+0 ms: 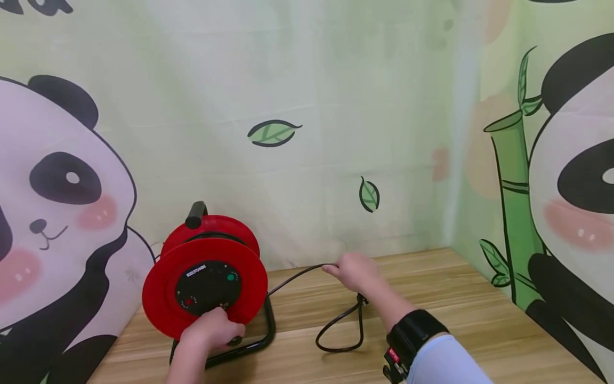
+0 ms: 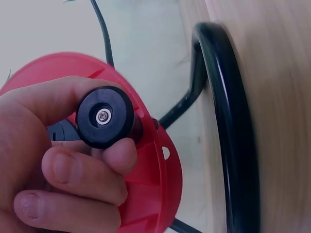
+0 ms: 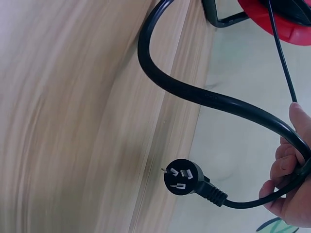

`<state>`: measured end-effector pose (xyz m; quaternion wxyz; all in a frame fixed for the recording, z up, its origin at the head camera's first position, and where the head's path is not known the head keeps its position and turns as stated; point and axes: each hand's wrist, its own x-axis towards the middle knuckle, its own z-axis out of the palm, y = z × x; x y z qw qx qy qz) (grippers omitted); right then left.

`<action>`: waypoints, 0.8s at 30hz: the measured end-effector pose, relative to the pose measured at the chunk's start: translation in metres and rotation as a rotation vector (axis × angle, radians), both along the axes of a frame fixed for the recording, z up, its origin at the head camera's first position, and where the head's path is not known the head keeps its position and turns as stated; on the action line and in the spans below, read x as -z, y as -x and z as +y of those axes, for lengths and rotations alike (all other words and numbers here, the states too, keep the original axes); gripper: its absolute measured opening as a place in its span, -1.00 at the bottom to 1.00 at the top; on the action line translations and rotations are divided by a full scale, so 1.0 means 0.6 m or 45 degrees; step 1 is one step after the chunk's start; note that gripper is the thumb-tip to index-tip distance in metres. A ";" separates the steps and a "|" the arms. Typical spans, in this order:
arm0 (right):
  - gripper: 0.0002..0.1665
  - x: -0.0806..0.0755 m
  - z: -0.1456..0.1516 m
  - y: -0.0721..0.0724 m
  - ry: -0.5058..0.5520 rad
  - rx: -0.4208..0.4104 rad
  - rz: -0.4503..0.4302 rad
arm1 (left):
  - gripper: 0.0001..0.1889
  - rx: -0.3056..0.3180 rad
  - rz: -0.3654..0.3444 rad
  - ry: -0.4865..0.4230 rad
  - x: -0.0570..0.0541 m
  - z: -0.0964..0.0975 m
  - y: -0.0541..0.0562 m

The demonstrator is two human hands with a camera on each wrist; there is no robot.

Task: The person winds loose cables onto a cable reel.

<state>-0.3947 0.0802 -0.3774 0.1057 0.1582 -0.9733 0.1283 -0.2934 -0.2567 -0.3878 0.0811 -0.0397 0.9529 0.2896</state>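
Note:
A red cable reel (image 1: 254, 277) with a black centre panel stands on the wooden table at the left. My left hand (image 1: 211, 330) is at its lower front, thumb and finger pinching the reel's black crank knob (image 2: 104, 116). Out to the right, my right hand (image 1: 357, 272) grips the black cable (image 1: 299, 274), which runs up from the reel to the fingers. Below that hand hangs a loop of cable (image 1: 331, 349). In the right wrist view a three-pin plug (image 3: 183, 177) dangles from the cable near the curled fingers.
The reel's black tube stand (image 1: 271, 320) rests on the wooden table (image 1: 431, 320); a black carry handle (image 1: 195, 214) rises at its top. A panda-printed cloth (image 1: 312, 69) hangs behind and at the sides. A black strap device (image 1: 417, 333) sits on the right wrist.

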 end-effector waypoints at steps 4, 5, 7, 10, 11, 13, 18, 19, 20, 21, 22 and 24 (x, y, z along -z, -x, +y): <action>-0.26 0.004 -0.014 -0.001 -0.003 -0.004 -0.007 | -0.73 -0.028 -0.045 -0.103 0.006 -0.016 -0.003; -0.26 0.005 -0.017 -0.001 -0.007 -0.003 -0.008 | -0.75 -0.033 -0.055 -0.123 0.007 -0.020 -0.005; -0.27 0.006 -0.024 -0.002 -0.008 -0.011 -0.014 | -0.78 -0.041 -0.081 -0.158 0.008 -0.027 -0.008; -0.28 0.007 -0.034 -0.004 0.000 -0.034 -0.025 | -0.81 -0.067 -0.117 -0.190 0.007 -0.038 -0.013; -0.29 0.007 -0.036 -0.005 0.000 -0.041 -0.027 | -0.81 -0.074 -0.125 -0.194 0.006 -0.041 -0.014; -0.28 0.008 -0.041 -0.005 0.003 -0.054 -0.031 | -0.82 -0.081 -0.137 -0.198 0.004 -0.048 -0.016; -0.26 0.009 -0.049 -0.005 -0.006 -0.055 -0.030 | -0.82 -0.083 -0.151 -0.216 -0.002 -0.063 -0.016; -0.26 0.009 -0.051 -0.005 -0.010 -0.055 -0.027 | -0.82 -0.085 -0.153 -0.221 -0.003 -0.065 -0.016; -0.26 0.009 -0.053 -0.006 -0.012 -0.060 -0.025 | -0.83 -0.085 -0.151 -0.216 -0.003 -0.067 -0.016; -0.26 0.009 -0.055 -0.007 -0.011 -0.066 -0.028 | -0.83 -0.085 -0.147 -0.201 -0.004 -0.069 -0.016; -0.26 0.009 -0.057 -0.009 -0.012 -0.073 -0.027 | -0.84 -0.087 -0.142 -0.187 -0.004 -0.071 -0.015; -0.27 0.010 -0.062 -0.013 -0.012 -0.085 -0.034 | -0.85 -0.090 -0.126 -0.162 -0.004 -0.076 -0.015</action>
